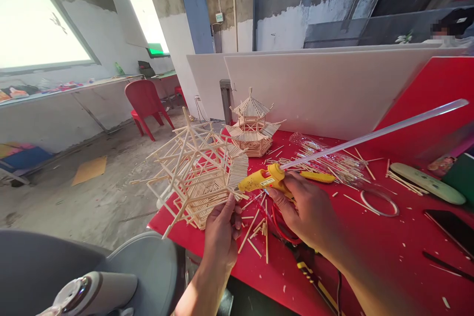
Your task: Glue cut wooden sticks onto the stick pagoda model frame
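Observation:
In my right hand (299, 202) is a yellow hot glue gun (262, 177), a long clear glue stick (370, 136) jutting from its back. The gun's nozzle points left, close to the edge of a half-roofed pavilion model (202, 173) made of thin wooden sticks. My left hand (224, 222) is closed at the model's lower right edge, thumb and fingers pinching it near the nozzle. Whether a separate stick is between those fingers I cannot make out. Behind stands a second stick pavilion (252, 126) with a pointed, fully covered roof.
Loose sticks (259, 227) and a plastic bag of sticks (326, 155) lie on the red table (370, 266). Also there are a yellow cutter (317, 177), a tape ring (379, 203), pliers (314, 281) and a phone (452, 229). A stool (148, 266) bears a white bottle (99, 294).

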Action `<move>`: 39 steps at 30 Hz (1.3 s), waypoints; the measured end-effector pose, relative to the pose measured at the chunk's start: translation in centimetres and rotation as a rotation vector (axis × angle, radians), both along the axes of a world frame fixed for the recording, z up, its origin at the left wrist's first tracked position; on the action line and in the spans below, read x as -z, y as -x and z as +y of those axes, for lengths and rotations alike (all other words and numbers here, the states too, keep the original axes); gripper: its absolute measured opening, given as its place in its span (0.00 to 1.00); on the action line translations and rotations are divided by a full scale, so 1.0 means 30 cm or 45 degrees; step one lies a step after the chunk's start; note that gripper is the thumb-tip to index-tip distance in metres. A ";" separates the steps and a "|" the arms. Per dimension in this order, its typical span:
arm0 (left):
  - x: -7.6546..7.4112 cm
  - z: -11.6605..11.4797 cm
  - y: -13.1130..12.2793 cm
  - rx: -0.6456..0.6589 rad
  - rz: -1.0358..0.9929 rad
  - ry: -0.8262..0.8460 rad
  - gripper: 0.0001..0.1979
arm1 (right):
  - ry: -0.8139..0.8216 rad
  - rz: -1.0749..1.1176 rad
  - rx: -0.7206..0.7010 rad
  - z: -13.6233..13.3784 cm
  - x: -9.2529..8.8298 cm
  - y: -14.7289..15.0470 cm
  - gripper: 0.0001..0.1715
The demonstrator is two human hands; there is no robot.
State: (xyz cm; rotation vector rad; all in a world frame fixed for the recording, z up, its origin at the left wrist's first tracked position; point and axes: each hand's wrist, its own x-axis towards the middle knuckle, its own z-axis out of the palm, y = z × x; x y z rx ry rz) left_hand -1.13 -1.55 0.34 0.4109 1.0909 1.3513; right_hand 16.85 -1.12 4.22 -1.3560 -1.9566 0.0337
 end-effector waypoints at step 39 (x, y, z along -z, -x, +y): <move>0.028 -0.038 -0.010 -0.302 0.083 -0.152 0.22 | 0.084 0.248 0.121 -0.148 0.063 -0.076 0.13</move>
